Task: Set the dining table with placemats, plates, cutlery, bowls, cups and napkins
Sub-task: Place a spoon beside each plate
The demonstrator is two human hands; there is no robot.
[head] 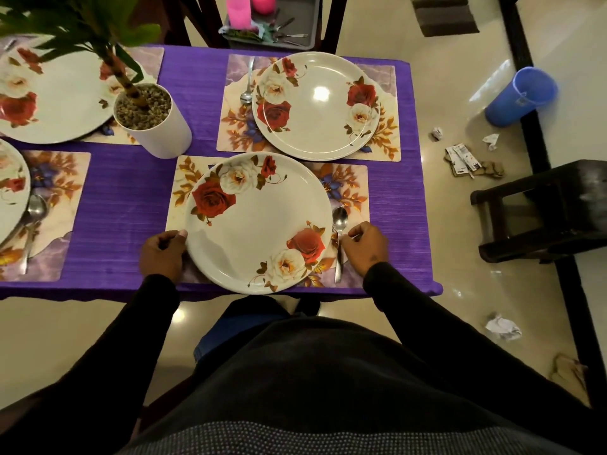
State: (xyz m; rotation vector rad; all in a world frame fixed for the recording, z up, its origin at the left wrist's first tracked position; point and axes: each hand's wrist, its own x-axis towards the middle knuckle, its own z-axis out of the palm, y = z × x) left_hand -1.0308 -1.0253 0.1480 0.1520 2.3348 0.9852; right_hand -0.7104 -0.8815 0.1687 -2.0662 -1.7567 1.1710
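A rose-patterned plate [259, 221] lies on the near floral placemat [348, 185], at the front edge of the purple table [131, 205]. My left hand [162, 254] holds the plate's left rim with curled fingers. My right hand [364, 247] pinches the handle of a spoon [339, 221] lying just right of the plate. Behind, a second plate [315, 106] sits on its placemat [389, 93] with a spoon [247, 90] on its left. Two more plates [49, 93] and another spoon [33, 218] are at the left.
A white pot with a green plant [154, 123] stands left of centre. A grey tray [302, 21] with pink cups [239, 9] and cutlery rests on a chair beyond the table. A blue bucket [522, 93], paper scraps and a dark stool [542, 208] are on the floor at right.
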